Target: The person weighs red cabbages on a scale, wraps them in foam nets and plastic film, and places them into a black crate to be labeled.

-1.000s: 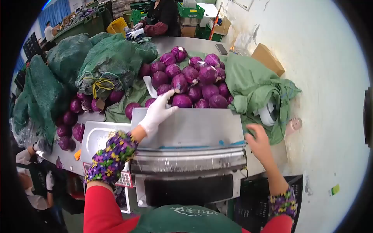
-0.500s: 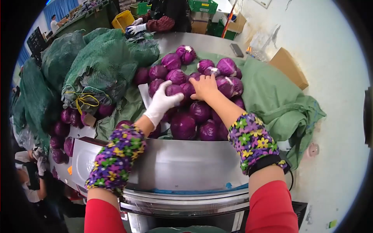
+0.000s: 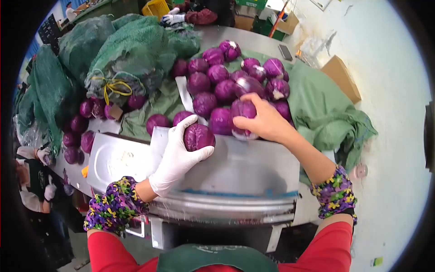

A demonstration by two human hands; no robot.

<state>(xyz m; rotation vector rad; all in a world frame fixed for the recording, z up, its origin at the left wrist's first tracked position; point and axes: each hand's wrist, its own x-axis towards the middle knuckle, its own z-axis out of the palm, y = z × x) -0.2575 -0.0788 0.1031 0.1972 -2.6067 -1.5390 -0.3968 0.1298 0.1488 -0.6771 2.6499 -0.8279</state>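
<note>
My left hand (image 3: 174, 156), in a white glove, is wrapped round a red cabbage (image 3: 199, 137) and holds it over the metal surface (image 3: 240, 165) near me. My bare right hand (image 3: 265, 119) grips another red cabbage (image 3: 243, 110), its thumb and fingers on the right side and top. That cabbage is at the front edge of a heap of red cabbages (image 3: 217, 73), which lies on a green cloth. Some of the heap shows pale cut stems. Just behind my right hand, one cabbage (image 3: 249, 86) is blurred.
Green mesh sacks (image 3: 131, 50) stand at the left, one tied with yellow cord, with more cabbages (image 3: 79, 123) beside them. Green cloth (image 3: 321, 99) spreads to the right, near a cardboard box (image 3: 342, 78) and a phone (image 3: 285, 52). A co-worker's gloved hands (image 3: 173, 17) are at the back.
Both hands have come back toward me from the heap, now each with a cabbage. The heap's front has thinned, and more of the metal surface shows. The view has shifted slightly.
</note>
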